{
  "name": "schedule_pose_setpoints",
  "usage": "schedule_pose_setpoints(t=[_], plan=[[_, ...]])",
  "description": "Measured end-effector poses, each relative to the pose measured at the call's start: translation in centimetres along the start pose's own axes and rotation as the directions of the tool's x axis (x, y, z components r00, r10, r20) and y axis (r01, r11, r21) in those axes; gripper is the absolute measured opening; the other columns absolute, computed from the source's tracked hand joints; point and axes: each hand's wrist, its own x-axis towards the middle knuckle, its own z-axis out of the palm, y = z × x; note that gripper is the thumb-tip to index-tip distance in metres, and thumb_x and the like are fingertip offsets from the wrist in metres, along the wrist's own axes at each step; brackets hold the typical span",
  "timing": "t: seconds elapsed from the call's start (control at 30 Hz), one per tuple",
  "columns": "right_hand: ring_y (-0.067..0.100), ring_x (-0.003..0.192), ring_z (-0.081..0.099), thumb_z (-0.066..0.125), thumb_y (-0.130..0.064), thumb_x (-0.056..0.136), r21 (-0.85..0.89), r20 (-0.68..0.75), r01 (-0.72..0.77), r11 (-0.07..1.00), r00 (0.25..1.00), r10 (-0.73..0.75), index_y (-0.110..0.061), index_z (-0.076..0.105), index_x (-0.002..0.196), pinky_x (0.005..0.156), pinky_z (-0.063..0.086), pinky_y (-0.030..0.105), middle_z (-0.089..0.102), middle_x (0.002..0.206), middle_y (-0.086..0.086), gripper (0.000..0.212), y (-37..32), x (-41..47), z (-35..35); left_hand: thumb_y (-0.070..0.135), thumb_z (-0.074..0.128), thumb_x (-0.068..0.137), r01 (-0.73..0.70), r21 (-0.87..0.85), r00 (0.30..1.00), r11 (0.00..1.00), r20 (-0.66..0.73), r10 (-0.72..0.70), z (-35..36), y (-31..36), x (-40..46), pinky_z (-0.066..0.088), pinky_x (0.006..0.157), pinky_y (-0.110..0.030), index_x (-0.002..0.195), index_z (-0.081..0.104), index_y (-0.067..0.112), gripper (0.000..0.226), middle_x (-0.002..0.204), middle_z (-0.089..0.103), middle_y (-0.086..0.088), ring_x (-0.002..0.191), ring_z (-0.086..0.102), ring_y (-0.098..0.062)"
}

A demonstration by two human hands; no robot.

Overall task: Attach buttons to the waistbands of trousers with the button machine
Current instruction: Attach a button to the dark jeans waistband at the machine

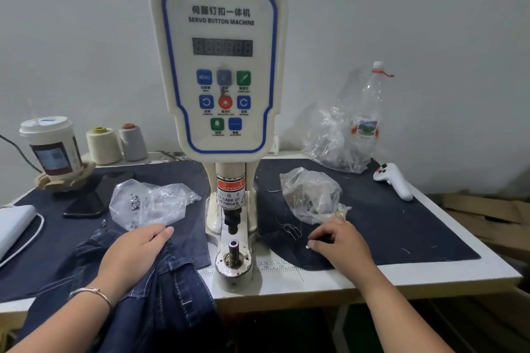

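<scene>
Left grip [134, 252] on trousers [160, 295]

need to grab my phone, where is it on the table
In the head view the black phone lies on the dark cloth at the table's left, between the paper cup and the left clear plastic bag.

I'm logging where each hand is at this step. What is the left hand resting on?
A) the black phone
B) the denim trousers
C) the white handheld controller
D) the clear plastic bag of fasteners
B: the left hand lies palm down, fingers fairly straight, on the denim trousers left of the button machine, with the plastic bag just beyond its fingertips.
</scene>
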Motion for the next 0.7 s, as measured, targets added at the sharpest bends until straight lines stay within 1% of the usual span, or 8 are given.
schedule_pose_setpoints(t=[0.1,0.17,0.33,0.37,0.47,0.57,0.63,0.7], plan=[[0.002,0.105,0.046,0.077,-0.033,0.077,-0.042,0.010,0.039,0.998,0.999,-0.038,-0.038,0.070,0.075,0.088,0.045,0.029,0.057,0.091,-0.020,0.010,0.1,-0.1,0.2,0.041,0.050,0.099,-0.007,-0.008,1.000,1.000,0.003,0.007,0.0,0.2,-0.1,0.047,0.081,-0.041,0.084,0.067,0.012,0.036,0.082,0.071,0.000,0.083,0.062,-0.020],[0.003,0.104,0.046,0.076,-0.032,0.079,-0.058,0.007,0.051,0.997,0.999,-0.051,-0.037,0.070,0.074,0.087,0.045,0.028,0.057,0.090,-0.019,0.010,0.0,0.0,0.3,0.042,0.049,0.099,-0.005,-0.002,1.000,1.000,0.002,0.005,-0.1,0.2,-0.2,0.047,0.081,-0.040,0.085,0.068,0.015,0.036,0.083,0.071,0.003,0.084,0.062,-0.018],[0.005,0.100,0.046,0.075,-0.026,0.082,-0.068,0.011,0.093,0.993,0.996,-0.093,-0.037,0.068,0.072,0.080,0.038,0.023,0.057,0.088,-0.015,0.016,-0.4,-0.4,0.1,0.041,0.048,0.099,-0.014,-0.024,1.000,1.000,0.004,0.014,-0.2,0.2,-0.3,0.046,0.072,-0.038,0.068,0.060,0.019,0.040,0.068,0.066,0.003,0.073,0.060,-0.015],[0.006,0.098,0.047,0.075,-0.023,0.082,-0.027,-0.005,0.098,0.995,0.995,-0.099,-0.035,0.068,0.071,0.079,0.037,0.022,0.057,0.088,-0.014,0.017,-0.8,-0.6,0.1,0.041,0.048,0.099,-0.017,-0.026,1.000,1.000,0.000,0.017,-0.2,0.2,-0.3,0.045,0.071,-0.037,0.067,0.059,0.018,0.041,0.067,0.065,0.003,0.072,0.060,-0.015],[0.003,0.087,0.052,0.076,-0.016,0.080,0.201,-0.049,0.129,0.971,0.991,-0.122,-0.031,0.070,0.067,0.076,0.038,0.018,0.060,0.085,-0.009,0.021,-3.5,-1.5,0.7,0.040,0.048,0.099,-0.030,-0.017,1.000,0.999,-0.005,0.030,-0.1,0.2,-0.2,0.041,0.064,-0.035,0.066,0.054,0.013,0.043,0.063,0.062,0.000,0.068,0.058,-0.017],[0.002,0.077,0.053,0.078,-0.014,0.077,0.273,-0.028,0.230,0.934,0.973,-0.231,-0.029,0.071,0.067,0.069,0.038,0.010,0.062,0.082,-0.007,0.019,-6.9,-2.5,2.2,0.039,0.048,0.099,-0.024,-0.029,1.000,0.999,-0.004,0.024,-0.1,0.3,-0.3,0.035,0.059,-0.033,0.061,0.047,0.016,0.045,0.059,0.057,0.002,0.066,0.055,-0.017],[0.002,0.075,0.054,0.078,-0.012,0.077,0.341,-0.016,0.276,0.899,0.958,-0.288,-0.024,0.071,0.069,0.065,0.039,0.009,0.062,0.083,-0.007,0.016,-8.5,-3.0,3.1,0.039,0.048,0.099,-0.027,-0.032,1.000,0.999,-0.005,0.027,-0.1,0.3,-0.4,0.034,0.058,-0.033,0.062,0.047,0.015,0.045,0.059,0.056,0.002,0.065,0.055,-0.018],[0.003,0.075,0.055,0.078,-0.012,0.078,0.392,0.003,0.279,0.877,0.953,-0.304,-0.021,0.072,0.071,0.064,0.039,0.010,0.063,0.085,-0.007,0.013,-9.6,-3.1,3.6,0.040,0.047,0.100,-0.034,-0.028,0.999,0.999,-0.008,0.034,-0.1,0.3,-0.4,0.036,0.060,-0.033,0.065,0.050,0.012,0.044,0.062,0.059,0.000,0.066,0.056,-0.018]])
